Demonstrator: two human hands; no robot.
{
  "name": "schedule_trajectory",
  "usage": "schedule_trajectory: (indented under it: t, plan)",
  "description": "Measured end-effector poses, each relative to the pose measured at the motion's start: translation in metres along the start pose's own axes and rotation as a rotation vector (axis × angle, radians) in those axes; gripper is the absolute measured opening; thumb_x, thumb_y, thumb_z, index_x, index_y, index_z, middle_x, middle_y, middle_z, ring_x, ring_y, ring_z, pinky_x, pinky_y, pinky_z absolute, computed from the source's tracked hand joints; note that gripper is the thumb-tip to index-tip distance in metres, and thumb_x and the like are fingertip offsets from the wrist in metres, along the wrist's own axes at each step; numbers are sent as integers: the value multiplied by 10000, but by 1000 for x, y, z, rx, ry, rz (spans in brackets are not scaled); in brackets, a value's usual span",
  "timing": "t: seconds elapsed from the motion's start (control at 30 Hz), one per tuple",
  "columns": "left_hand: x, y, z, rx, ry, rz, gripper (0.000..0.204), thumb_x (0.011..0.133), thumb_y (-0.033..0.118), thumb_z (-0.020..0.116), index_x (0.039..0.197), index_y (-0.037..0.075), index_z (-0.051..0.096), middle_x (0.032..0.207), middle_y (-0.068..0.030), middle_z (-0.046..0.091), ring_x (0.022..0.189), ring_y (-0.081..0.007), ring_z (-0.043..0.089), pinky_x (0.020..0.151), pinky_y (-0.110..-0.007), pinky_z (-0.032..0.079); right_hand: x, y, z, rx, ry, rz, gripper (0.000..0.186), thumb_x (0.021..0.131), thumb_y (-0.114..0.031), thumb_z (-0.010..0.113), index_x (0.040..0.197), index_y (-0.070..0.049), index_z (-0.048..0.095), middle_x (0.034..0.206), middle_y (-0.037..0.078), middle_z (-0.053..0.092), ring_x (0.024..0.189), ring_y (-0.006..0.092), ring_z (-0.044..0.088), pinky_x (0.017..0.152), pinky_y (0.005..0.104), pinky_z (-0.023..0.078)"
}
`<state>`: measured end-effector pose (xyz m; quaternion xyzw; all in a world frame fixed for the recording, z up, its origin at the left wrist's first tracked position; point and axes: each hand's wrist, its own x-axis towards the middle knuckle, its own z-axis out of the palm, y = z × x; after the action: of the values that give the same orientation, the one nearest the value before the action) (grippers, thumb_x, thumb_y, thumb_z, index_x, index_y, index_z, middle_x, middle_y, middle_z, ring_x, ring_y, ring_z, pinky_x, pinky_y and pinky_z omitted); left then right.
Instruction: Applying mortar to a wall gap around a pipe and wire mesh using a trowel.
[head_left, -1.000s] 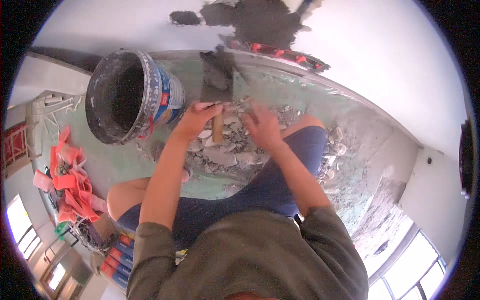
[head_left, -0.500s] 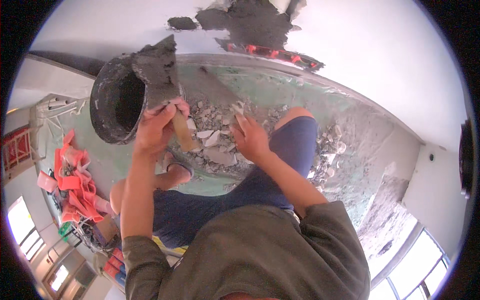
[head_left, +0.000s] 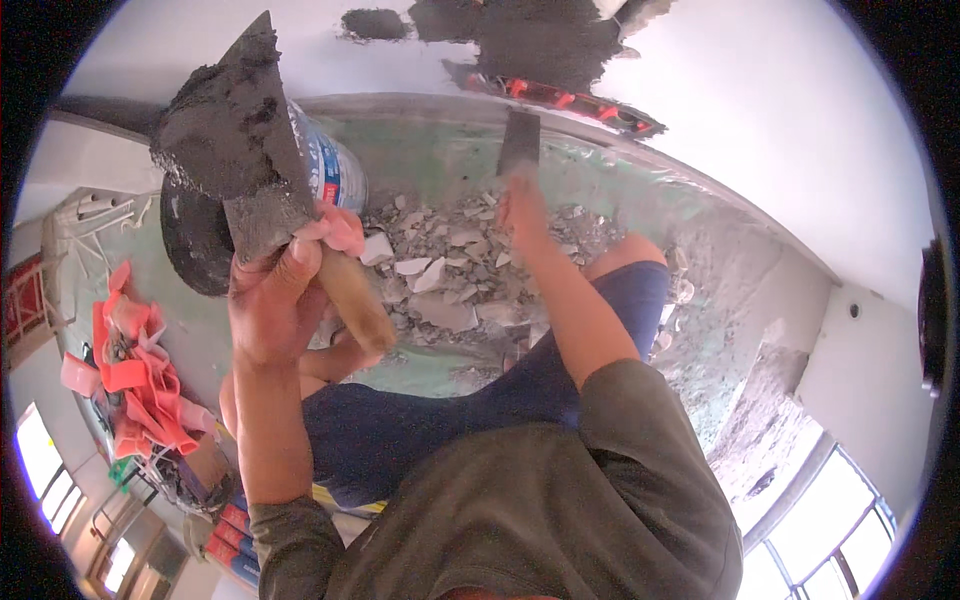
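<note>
My left hand (head_left: 272, 300) is closed round the wooden handle of a wide, flared trowel (head_left: 268, 222). Dark grey mortar (head_left: 215, 130) is heaped over much of its blade. Behind the blade stands a black-rimmed bucket (head_left: 186, 245), partly hidden, with a printed blue and white side. My right hand (head_left: 525, 215), smeared by motion, grips a putty knife (head_left: 520, 142) whose dark blade points at the foot of the white wall. Above it, a patch of dark mortar (head_left: 545, 45) covers part of the wall, and a strip with red pieces (head_left: 560, 100) runs along its lower edge.
Broken rubble (head_left: 450, 270) lies on the green floor sheet (head_left: 410, 150) before my legs. At the left is a pile of red-orange plastic (head_left: 150, 380) among other items. The white wall (head_left: 760, 130) curves along the far and right side.
My left hand has brought the loaded trowel nearer and to the left, now over the bucket's mouth. My right hand has moved right and away, its putty knife now pointing toward the wall.
</note>
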<state>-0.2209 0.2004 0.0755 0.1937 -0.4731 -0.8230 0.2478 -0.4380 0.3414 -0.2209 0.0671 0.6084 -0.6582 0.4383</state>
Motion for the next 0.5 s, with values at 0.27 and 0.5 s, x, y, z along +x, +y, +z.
schedule_trajectory:
  t: [0.27, 0.5]
  plan:
    - [-4, 7, -4, 97, 29, -9, 178, 879, 120, 608, 1027, 30, 651, 1001, -135, 619, 939, -271, 569, 852, -397, 444, 3, -4, 13, 57, 38, 99, 263, 937, -359, 532, 942, -118, 426, 578, 24, 463, 383, 138, 434, 316, 293, 336]
    - [-5, 10, 6, 195, 68, -37, 122, 904, 137, 572, 987, 46, 575, 908, -72, 573, 880, -222, 532, 825, -375, 430, 12, 5, 31, 48, 2, 31, 235, 947, -346, 510, 945, -125, 429, 578, 27, 457, 390, 151, 434, 333, 302, 349]
